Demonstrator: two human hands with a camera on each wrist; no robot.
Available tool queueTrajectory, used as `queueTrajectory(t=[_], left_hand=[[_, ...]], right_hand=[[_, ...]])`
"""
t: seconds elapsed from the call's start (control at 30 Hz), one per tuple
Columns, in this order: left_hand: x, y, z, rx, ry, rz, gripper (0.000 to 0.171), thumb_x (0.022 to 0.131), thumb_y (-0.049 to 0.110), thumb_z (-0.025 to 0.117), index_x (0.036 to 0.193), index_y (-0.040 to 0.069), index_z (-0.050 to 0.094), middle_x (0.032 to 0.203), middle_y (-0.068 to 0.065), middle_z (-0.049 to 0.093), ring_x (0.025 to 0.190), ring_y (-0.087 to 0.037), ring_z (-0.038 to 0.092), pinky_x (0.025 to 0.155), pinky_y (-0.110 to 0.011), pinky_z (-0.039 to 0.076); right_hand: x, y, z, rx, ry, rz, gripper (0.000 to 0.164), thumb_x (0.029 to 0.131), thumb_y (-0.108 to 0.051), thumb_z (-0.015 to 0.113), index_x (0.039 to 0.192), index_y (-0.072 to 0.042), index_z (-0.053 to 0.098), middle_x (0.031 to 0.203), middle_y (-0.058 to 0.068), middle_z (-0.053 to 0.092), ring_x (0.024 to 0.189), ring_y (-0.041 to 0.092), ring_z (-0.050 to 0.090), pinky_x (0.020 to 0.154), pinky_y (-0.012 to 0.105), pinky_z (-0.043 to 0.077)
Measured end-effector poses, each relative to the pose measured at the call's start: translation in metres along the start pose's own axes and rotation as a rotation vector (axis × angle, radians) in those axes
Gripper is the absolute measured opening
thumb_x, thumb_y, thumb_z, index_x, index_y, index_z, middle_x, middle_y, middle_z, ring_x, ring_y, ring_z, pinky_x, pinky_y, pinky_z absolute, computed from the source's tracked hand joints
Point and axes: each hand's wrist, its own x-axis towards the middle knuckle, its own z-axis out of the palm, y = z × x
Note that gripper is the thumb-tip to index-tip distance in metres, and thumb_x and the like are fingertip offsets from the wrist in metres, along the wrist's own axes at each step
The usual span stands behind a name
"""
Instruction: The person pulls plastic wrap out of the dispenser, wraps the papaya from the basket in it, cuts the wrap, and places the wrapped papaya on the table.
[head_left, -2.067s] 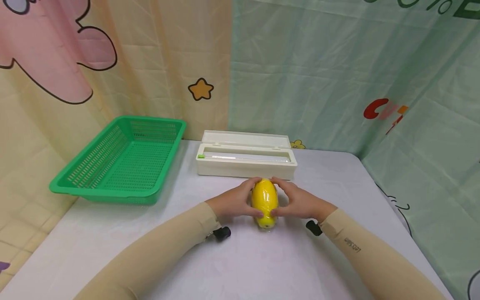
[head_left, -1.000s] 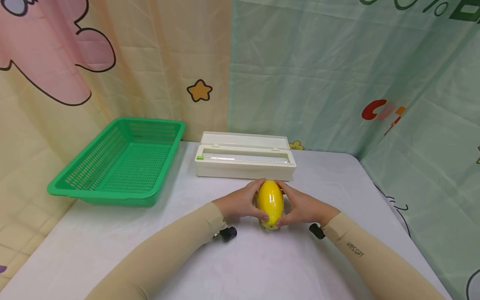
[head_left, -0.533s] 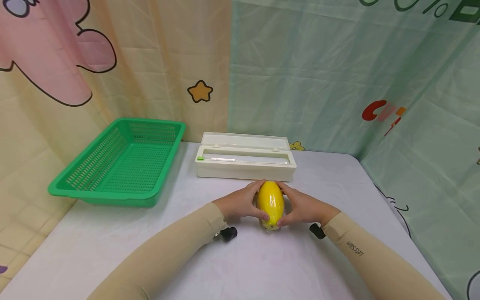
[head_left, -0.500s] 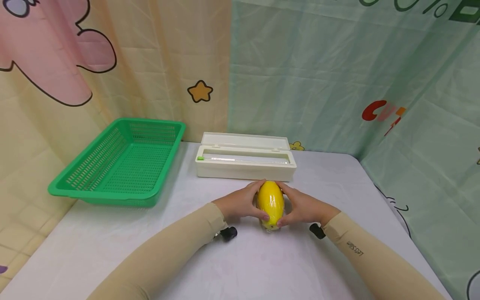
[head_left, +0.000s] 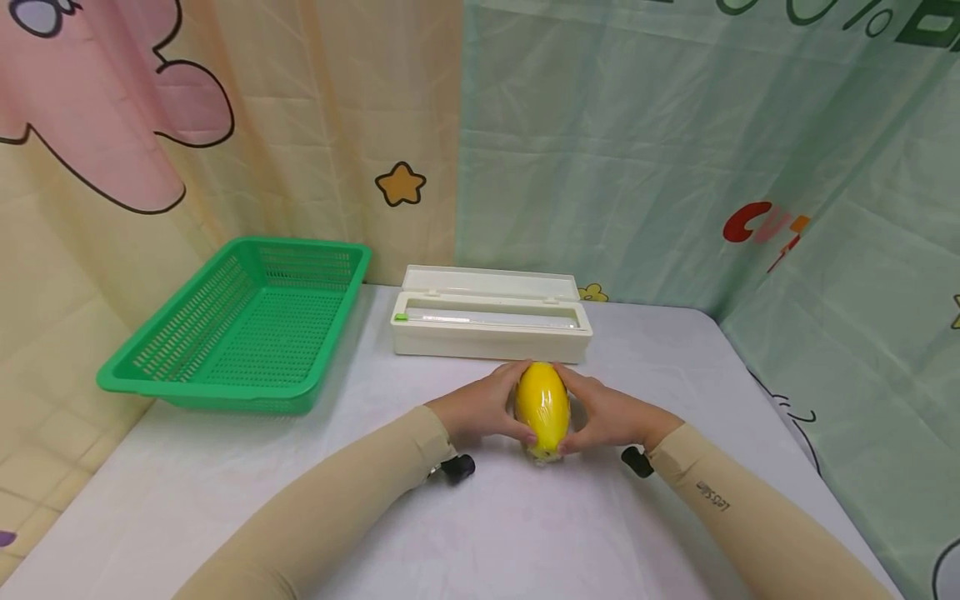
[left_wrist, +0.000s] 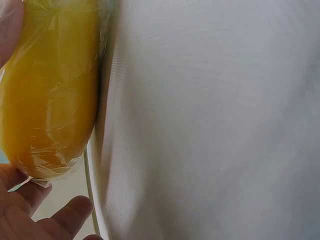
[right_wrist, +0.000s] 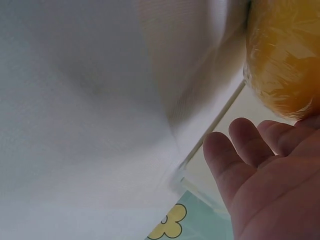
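A yellow oval fruit (head_left: 543, 408), wrapped in clear plastic film, lies lengthwise on the white-covered table between my hands. My left hand (head_left: 486, 408) holds its left side, thumb at the near end and fingertips at the far end. Opposite it, my right hand (head_left: 611, 414) grips the right side in the same way. In the left wrist view, creased film shows over the fruit (left_wrist: 50, 95), with fingers (left_wrist: 72, 215) at its lower end. The right wrist view shows several fingers (right_wrist: 222, 157) spread below the wrapped fruit (right_wrist: 287, 60).
Just beyond the hands stands a white cling film dispenser (head_left: 491, 342), lid up, with a green slider (head_left: 401, 317) on its cutter bar. A green plastic basket (head_left: 300, 392) sits at the back left. Printed curtains (head_left: 600, 167) hang behind the table (head_left: 480, 533).
Compared with about two seconds ago, the fruit and both hands sit slightly to the right, and the fruit is turned a little. Over the last second they have hardly moved.
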Motion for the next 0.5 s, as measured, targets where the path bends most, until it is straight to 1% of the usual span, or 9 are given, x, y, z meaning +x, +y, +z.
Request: queueTrajectory(t=[0.13, 0.23, 0.37, 0.5], left_hand=[[-0.0001, 0.0013, 0.0015, 0.022, -0.004, -0.006, 0.126, 0.077, 0.051, 0.092, 0.169, 0.015, 0.015, 0.174, -0.003, 0.026, 0.156, -0.021, 0.036, 0.129, -0.043, 0.03], [-0.0013, 0.0032, 0.0015, 0.026, -0.006, -0.006, 0.128, 0.077, 0.052, 0.092, 0.17, 0.014, 0.012, 0.175, -0.004, 0.024, 0.157, -0.021, 0.034, 0.13, -0.043, 0.029], [-0.0026, 0.0047, 0.0006, 0.043, -0.005, -0.013, 0.132, 0.076, 0.056, 0.091, 0.17, 0.013, 0.009, 0.176, -0.005, 0.02, 0.16, -0.022, 0.031, 0.13, -0.043, 0.028], [-0.004, 0.0044, -0.0003, 0.035, -0.014, -0.029, 0.133, 0.076, 0.059, 0.09, 0.171, 0.015, 0.007, 0.177, -0.005, 0.019, 0.16, -0.022, 0.03, 0.13, -0.043, 0.028]], right_hand=[[-0.0026, -0.0008, -0.0001, -0.026, -0.001, 0.031, 0.129, 0.076, -0.044, 0.091, 0.169, -0.007, 0.01, 0.174, 0.017, 0.023, 0.157, 0.042, 0.03, 0.124, 0.065, 0.03], [-0.0048, -0.0025, -0.0007, -0.028, 0.002, 0.057, 0.131, 0.076, -0.044, 0.091, 0.169, -0.005, 0.008, 0.175, 0.018, 0.019, 0.158, 0.043, 0.028, 0.124, 0.066, 0.03], [-0.0067, -0.0038, -0.0011, -0.02, 0.006, 0.077, 0.132, 0.076, -0.045, 0.091, 0.17, -0.008, 0.006, 0.175, 0.018, 0.02, 0.158, 0.044, 0.029, 0.123, 0.068, 0.03], [-0.0068, -0.003, -0.0011, -0.012, 0.008, 0.05, 0.127, 0.077, -0.045, 0.09, 0.17, -0.011, 0.011, 0.174, 0.016, 0.024, 0.158, 0.043, 0.028, 0.123, 0.069, 0.029]])
